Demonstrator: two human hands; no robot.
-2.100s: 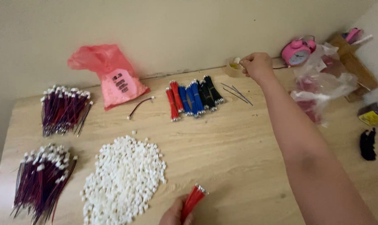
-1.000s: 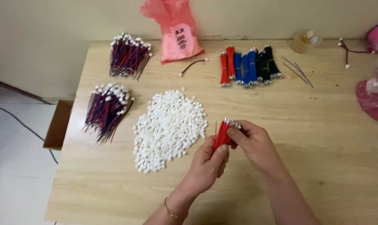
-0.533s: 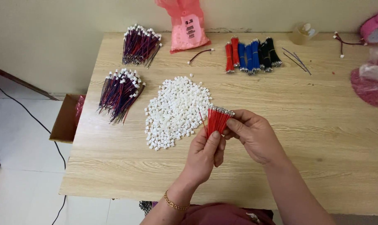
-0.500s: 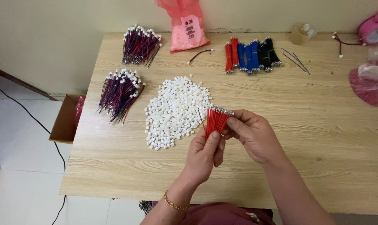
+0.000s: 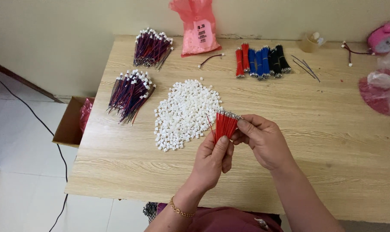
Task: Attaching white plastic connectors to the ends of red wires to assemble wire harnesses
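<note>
My left hand [image 5: 213, 162] grips a bundle of short red wires [image 5: 224, 124] with metal tips, held upright over the near part of the wooden table [image 5: 315, 124]. My right hand [image 5: 263, 141] pinches the same bundle from the right, fingertips near its metal ends. Just left of the bundle lies a heap of small white plastic connectors [image 5: 185, 112].
Two piles of red-and-blue wired connectors [image 5: 130, 92] [image 5: 152, 46] lie at the left. Red, blue and black wire bundles [image 5: 260, 60], a pink plastic bag [image 5: 195, 26], a small jar [image 5: 311, 42], tweezers [image 5: 305, 67] and a pink clock [image 5: 385, 36] sit along the back. A cardboard box [image 5: 72, 122] stands on the floor.
My right hand left the jar at the back and came to the red wire bundle. Both hands now hold it in front of me, hardly moved over the last half second.
</note>
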